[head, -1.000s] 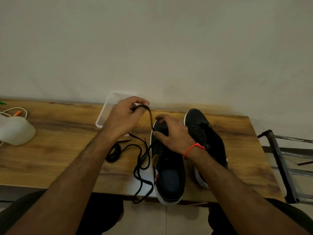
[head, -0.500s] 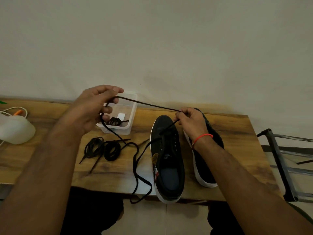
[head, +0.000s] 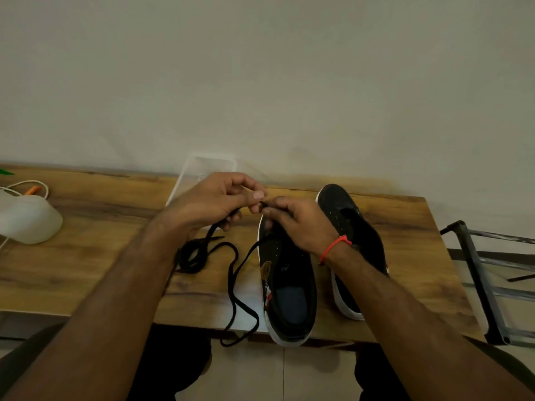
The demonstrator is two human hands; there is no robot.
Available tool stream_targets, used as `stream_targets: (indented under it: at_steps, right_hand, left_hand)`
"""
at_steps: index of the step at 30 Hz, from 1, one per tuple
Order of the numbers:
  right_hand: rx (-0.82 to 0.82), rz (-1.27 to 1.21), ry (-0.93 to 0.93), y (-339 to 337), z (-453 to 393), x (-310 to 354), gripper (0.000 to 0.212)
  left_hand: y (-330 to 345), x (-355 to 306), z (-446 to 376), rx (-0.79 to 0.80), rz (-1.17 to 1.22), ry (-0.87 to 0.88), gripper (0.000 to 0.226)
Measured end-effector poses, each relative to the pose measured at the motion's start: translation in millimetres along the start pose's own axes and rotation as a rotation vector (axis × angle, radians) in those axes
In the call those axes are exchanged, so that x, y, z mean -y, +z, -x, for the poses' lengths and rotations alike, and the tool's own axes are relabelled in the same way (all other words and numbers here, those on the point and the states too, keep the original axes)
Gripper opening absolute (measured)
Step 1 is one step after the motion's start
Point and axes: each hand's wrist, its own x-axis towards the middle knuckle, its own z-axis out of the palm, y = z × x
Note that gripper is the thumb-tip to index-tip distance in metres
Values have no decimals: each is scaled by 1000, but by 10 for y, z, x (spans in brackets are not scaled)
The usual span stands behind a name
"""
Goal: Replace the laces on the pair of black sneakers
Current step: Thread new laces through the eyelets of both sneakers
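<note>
At the near edge of the table (head: pixel 86 256), a loop of the lace (head: pixel 231 285) hangs over the lip and trails toward your lap, so free that slack before you pull; judging from its lie, it could snag on the corner or drag the near shoe (head: pixel 289 299) sideways. That shoe sits heel toward you, with no lacing showing on its upper eyelets; whether the lace already runs into the toe end, your hand hides. The second shoe (head: pixel 347 227) stands just beside it on the right, partly under your right wrist.

Further in, a coiled bundle (head: pixel 191 256) of dark lace lies left of the near shoe; keep the working lace from crossing it.

Above the near shoe's toe, your left hand (head: pixel 214 198) and right hand (head: pixel 301 224) meet, fingers curled, both pinching the lace near one end. The tip itself is too small to make out. I'd say you are readying that end for an eyelet: hold it close to the tip so it stays stiff, feed it squarely into the hole, and steady the shoe with your spare fingers.

Beyond, a clear tub (head: pixel 208 166) stands against the wall.
</note>
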Motion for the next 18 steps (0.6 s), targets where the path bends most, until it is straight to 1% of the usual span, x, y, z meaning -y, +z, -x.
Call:
stream_targets:
  at_steps: [2, 4, 5, 7, 11, 13, 14, 16, 18]
  right_hand:
    - [-230, -37, 115, -72, -33, -56, 19]
    - [-458, -175, 229, -211, -78, -127, 20]
    - [-534, -251, 276, -286, -107, -170, 22]
    - [-615, -387, 361, -390, -143, -246, 22]
    - [-752, -668, 542, -489, -150, -329, 17]
    - [-747, -712, 568, -527, -149, -329, 16]
    - [-710, -676, 549, -533, -148, -323, 16]
    - [-585, -506, 475, -487, -135, -262, 17]
    - [-387, -368, 399, -404, -106, -187, 15]
  left_hand:
    - [-115, 1, 13, -71, 1, -17, 16]
    - [-270, -3, 60, -151, 12, -15, 15]
    - [-343, -6, 86, -191, 35, -10, 15]
    - [-458, -12, 134, -247, 120, 2, 16]
    - [-622, 10, 177, -299, 281, 31, 22]
    - [-647, 26, 170, -308, 327, 61, 21]
    - [-638, 27, 163, -291, 338, 86, 22]
    - [-573, 12, 147, -216, 351, 133, 27]
    - [-476, -5, 121, -179, 318, 167, 30]
